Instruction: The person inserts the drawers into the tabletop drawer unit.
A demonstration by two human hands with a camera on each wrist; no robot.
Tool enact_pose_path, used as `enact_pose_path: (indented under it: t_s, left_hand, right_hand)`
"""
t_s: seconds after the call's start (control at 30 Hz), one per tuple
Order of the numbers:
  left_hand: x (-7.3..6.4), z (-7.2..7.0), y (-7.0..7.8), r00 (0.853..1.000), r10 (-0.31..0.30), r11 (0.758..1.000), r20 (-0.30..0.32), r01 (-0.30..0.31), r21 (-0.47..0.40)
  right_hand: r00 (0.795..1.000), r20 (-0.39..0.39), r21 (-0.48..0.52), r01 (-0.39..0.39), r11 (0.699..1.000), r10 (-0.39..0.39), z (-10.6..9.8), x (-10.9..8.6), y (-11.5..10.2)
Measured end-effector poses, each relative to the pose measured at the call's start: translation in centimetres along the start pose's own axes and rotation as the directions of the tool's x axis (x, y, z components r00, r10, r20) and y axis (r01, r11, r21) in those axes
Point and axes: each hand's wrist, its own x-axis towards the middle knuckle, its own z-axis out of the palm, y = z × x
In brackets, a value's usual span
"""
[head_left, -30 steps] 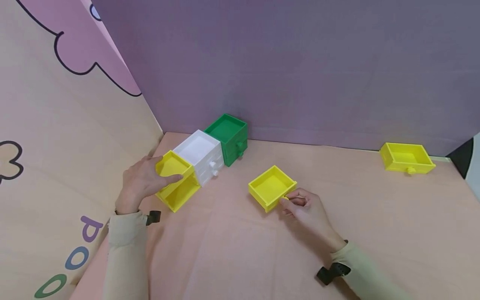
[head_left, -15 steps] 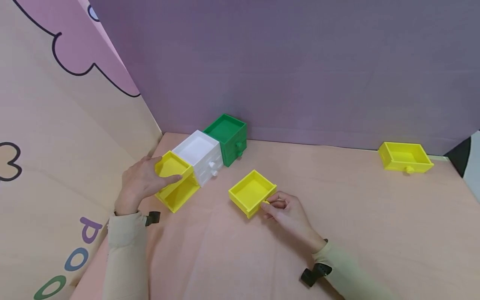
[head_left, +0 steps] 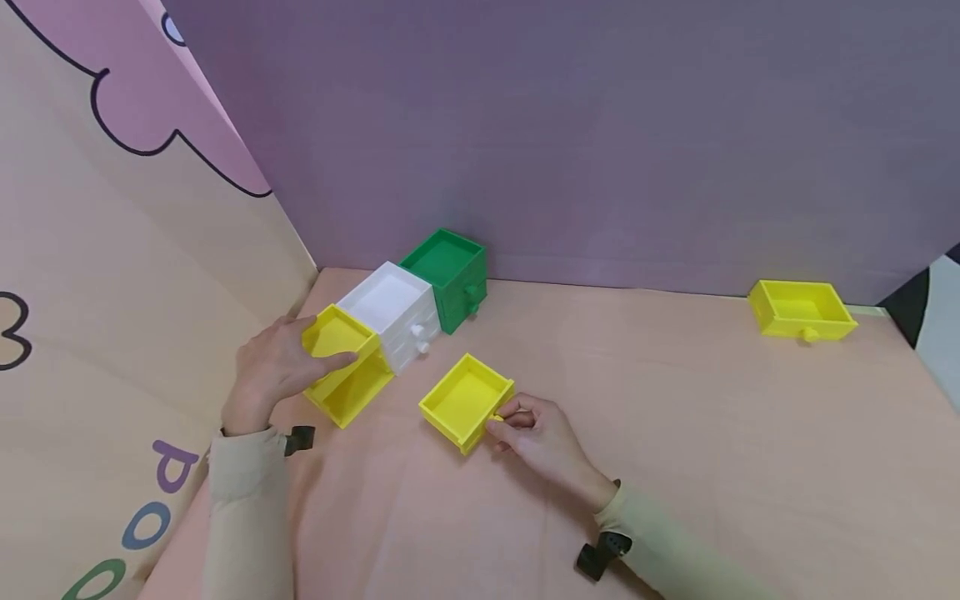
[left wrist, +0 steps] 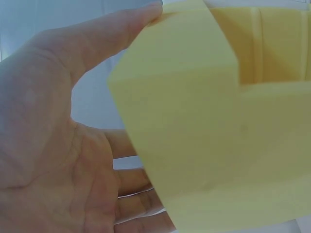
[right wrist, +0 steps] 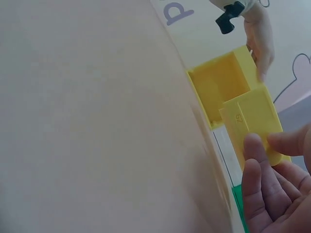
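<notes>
My left hand [head_left: 273, 367] grips an upright yellow cabinet shell [head_left: 352, 398], thumb over its top and the other fingers round its far side. In the left wrist view the same shell [left wrist: 175, 107] fills much of the picture. Its front is open, with a hollow inside. To the right of it, my right hand [head_left: 543, 442] pinches the small front knob of a yellow drawer [head_left: 465, 400]. The drawer is level, its back end toward the shell and apart from it. In the right wrist view the drawer's underside [right wrist: 257, 116] shows, overlapping the shell.
A white two-knob drawer cabinet [head_left: 392, 300] stands right beside the yellow shell, and a green one [head_left: 446, 258] follows behind it. Another yellow drawer [head_left: 802, 308] lies at the back right by the purple-grey wall [head_left: 600, 150]. A printed panel [head_left: 150, 275] rises on the left.
My right hand has carried the yellow drawer left and slightly nearer the front, toward the yellow shell. The left hand keeps its grip on the shell. The head view has shifted slightly.
</notes>
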Motion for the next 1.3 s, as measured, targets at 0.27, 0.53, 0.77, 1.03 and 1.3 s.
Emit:
enact_pose_path:
  t_s: [0.27,0.53,0.77,1.03,1.3]
  left_hand:
    - [0.0,-0.1,0.0,1.000,-0.012,1.000,0.009,0.012,0.006]
    - [0.2,0.0,0.0,1.000,-0.012,1.000,0.005,0.012,0.020]
    - [0.2,0.1,-0.1,1.000,-0.017,1.000,0.006,0.016,0.024]
    - [0.1,0.1,0.0,1.000,-0.019,1.000,-0.005,0.019,0.021]
    - [0.0,0.2,0.2,1.000,-0.024,1.000,0.001,0.024,0.012]
  right_hand:
    - [1.000,0.017,-0.011,-0.012,1.000,0.013,1.0,-0.1,0.0]
    - [0.999,0.047,-0.011,-0.016,1.000,0.016,2.2,0.1,-0.3]
    - [0.995,0.101,-0.005,-0.014,1.000,0.015,3.4,0.4,-0.5]
    - [0.992,0.121,0.026,-0.025,0.999,0.022,4.6,1.0,-0.7]
    - [0.990,0.137,0.041,-0.045,0.998,0.039,5.8,1.5,-1.2]
